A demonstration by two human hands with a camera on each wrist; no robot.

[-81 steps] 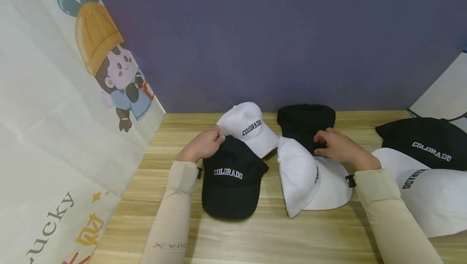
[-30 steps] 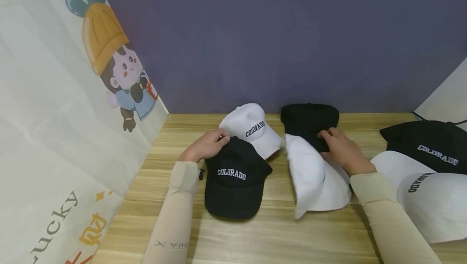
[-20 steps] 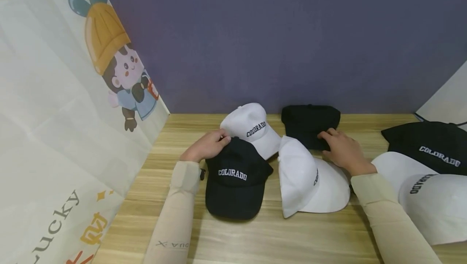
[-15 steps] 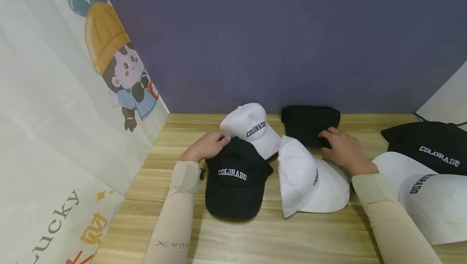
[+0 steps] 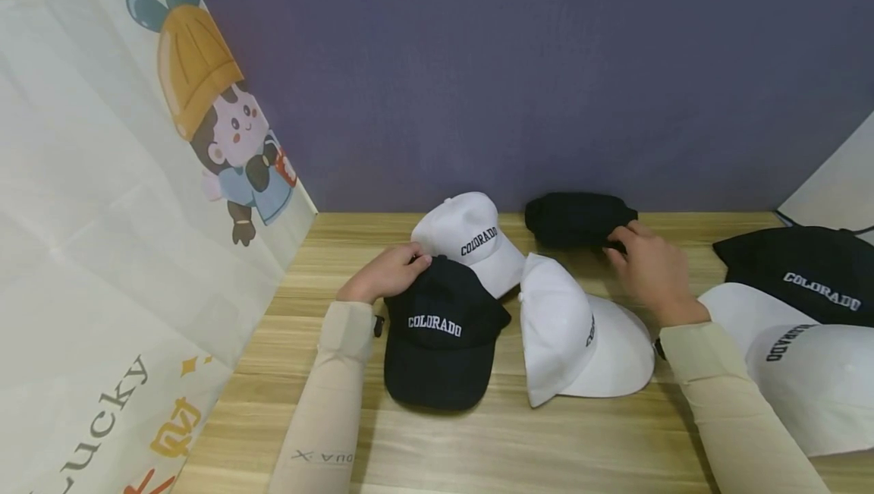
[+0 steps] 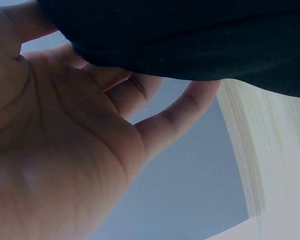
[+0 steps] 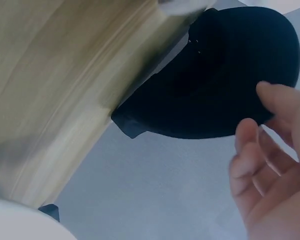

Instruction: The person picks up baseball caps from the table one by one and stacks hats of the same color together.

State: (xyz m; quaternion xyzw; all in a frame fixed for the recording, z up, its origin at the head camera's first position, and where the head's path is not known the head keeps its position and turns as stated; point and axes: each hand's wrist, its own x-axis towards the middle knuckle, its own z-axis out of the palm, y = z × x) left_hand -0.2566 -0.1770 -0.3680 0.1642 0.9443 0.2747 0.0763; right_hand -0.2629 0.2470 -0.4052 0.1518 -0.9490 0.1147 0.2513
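Note:
My left hand (image 5: 384,274) holds the top edge of a black baseball cap (image 5: 437,361) lettered COLORADO, its brim toward me. In the left wrist view, my fingers (image 6: 177,117) reach behind the dark cloth (image 6: 190,40). At the back of the table, my right hand (image 5: 652,270) pinches the edge of another black cap (image 5: 576,221). The right wrist view shows my thumb on that cap's brim (image 7: 275,45) and fingers below it. Just behind the left black cap lies a white COLORADO cap (image 5: 460,224). Another white cap (image 5: 560,335), turned sideways, sits between my forearms.
At the right lie a black COLORADO cap (image 5: 806,274) and a white cap (image 5: 819,380) partly out of frame. A dark blue panel (image 5: 512,77) closes off the back of the wooden table (image 5: 505,448). A printed sheet (image 5: 82,213) hangs at the left.
My right hand has lifted and pushed the near edge of the rear black cap backward, so it looks narrower. Earlier the white cap in front shifted slightly left. My left hand stays put.

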